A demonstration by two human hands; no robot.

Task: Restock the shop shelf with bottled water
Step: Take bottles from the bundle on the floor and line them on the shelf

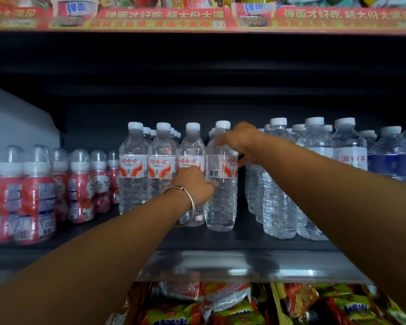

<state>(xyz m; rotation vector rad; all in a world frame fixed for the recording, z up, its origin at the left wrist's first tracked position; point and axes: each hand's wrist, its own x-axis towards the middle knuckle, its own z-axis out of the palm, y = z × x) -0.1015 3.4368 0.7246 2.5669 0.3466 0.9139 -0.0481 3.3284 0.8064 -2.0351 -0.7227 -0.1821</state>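
Observation:
Several clear water bottles with red-and-white labels and white caps stand in rows on the dark shelf [220, 242]. The rightmost front bottle [221, 207] is turned so its barcode faces me. My right hand [242, 144] grips this bottle at its shoulder, just below the cap. My left hand [196, 186], with a metal bangle on the wrist, holds the bottle's lower body from the left side, partly covering the neighbouring bottle [191, 148]. More bottles of the same kind stand behind the front row.
Pink small drink bottles [80, 184] fill the shelf's left side. Other clear water bottles [279, 195] and blue-labelled ones [389, 160] stand to the right, with a narrow gap between them and the held bottle. Snack packets [220, 306] lie below; noodle cups sit above.

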